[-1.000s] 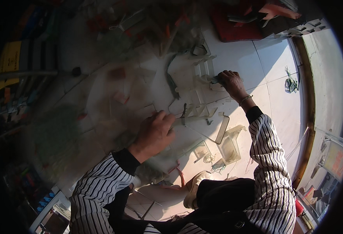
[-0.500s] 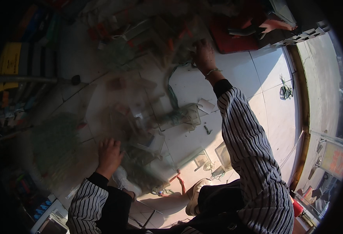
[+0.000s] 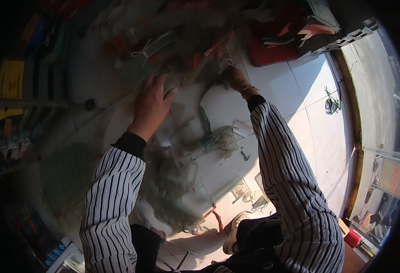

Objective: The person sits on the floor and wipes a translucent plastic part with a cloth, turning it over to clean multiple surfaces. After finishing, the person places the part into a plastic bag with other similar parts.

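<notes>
I look down at a white tiled floor (image 3: pixel 309 113) strewn with clear glass pieces (image 3: pixel 211 141). My left hand (image 3: pixel 150 102) reaches forward with its fingers curled over the edge of a large clear glass pane (image 3: pixel 163 73) that lies tilted in front of me. My right hand (image 3: pixel 234 77) is stretched further out and grips the same pane's far right edge. Both arms wear black and white striped sleeves. The picture is blurred by motion, so the pane's outline is hard to follow.
Offcuts of glass (image 3: pixel 243 189) lie near my feet, beside a red-handled tool (image 3: pixel 216 216). A red mat (image 3: pixel 272 50) lies at the back right. Coloured items line a dark shelf (image 3: pixel 13 113) on the left. A door sill (image 3: pixel 354 136) curves along the right.
My right hand has gone from the small glass pieces up to the far edge of the large pane. My left hand dropped low to the left, then came forward onto the pane.
</notes>
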Motion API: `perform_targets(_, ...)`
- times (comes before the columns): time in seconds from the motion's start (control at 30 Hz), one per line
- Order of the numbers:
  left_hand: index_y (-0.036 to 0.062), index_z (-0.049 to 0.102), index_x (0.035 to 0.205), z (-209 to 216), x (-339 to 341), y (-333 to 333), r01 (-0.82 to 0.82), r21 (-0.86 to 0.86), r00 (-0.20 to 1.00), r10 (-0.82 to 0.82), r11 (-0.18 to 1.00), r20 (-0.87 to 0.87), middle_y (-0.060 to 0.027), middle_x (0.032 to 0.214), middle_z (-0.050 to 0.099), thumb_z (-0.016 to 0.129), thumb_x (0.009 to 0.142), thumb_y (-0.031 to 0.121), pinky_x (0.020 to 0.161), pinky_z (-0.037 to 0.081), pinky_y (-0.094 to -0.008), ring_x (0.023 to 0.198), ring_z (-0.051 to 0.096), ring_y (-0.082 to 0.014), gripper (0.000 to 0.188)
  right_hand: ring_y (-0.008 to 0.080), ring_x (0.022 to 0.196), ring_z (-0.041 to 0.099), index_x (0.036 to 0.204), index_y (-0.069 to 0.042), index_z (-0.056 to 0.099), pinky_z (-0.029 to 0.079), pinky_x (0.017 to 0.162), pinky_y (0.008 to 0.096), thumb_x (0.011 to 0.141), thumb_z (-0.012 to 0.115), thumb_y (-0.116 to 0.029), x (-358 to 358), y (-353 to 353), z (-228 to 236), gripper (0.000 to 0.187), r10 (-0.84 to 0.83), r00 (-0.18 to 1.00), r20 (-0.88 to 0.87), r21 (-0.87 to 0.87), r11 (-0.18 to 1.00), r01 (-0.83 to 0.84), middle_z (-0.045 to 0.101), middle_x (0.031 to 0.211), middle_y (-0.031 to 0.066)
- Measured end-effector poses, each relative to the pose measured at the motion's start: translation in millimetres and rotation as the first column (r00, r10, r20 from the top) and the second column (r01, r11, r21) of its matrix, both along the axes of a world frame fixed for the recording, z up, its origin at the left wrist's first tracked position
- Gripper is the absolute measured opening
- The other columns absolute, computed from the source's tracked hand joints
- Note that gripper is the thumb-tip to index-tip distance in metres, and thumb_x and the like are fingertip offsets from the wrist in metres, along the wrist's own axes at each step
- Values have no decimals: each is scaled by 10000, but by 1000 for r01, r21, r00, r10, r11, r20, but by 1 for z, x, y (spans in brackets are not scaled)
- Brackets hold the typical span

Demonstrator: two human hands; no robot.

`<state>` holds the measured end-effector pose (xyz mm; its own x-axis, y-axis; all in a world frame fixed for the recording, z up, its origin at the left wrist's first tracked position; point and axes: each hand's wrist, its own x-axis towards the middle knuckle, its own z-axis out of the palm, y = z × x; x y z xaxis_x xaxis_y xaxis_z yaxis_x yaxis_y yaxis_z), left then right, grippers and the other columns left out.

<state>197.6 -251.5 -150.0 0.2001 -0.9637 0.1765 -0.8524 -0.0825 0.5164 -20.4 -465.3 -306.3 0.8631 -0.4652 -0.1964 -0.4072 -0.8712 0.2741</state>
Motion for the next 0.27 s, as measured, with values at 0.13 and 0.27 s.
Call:
perform_targets(0.13, 90, 380, 1358, -17, -34, -42, -26, 68, 988, 15, 997, 153, -160, 1265, 498, 693, 815, 223, 970, 395, -418, 1177, 437, -369, 640, 345, 994, 561, 960, -47, 635, 460, 869, 382, 821, 538, -96, -27, 57, 5, 176, -433, 742, 512, 670, 742, -29, 607, 1003, 144)
perform_targets(0.27, 115, 351, 1404, -23, -50, -41, -57, 373, 965, -45, 926, 259, -167, 1398, 385, 711, 791, 286, 1073, 269, -543, 1265, 372, -379, 732, 315, 1113, 523, 1047, -54, 631, 424, 970, 381, 856, 582, -228, -54, 101, -5, 263, -424, 735, 529, 597, 802, 33, 576, 1048, 160)
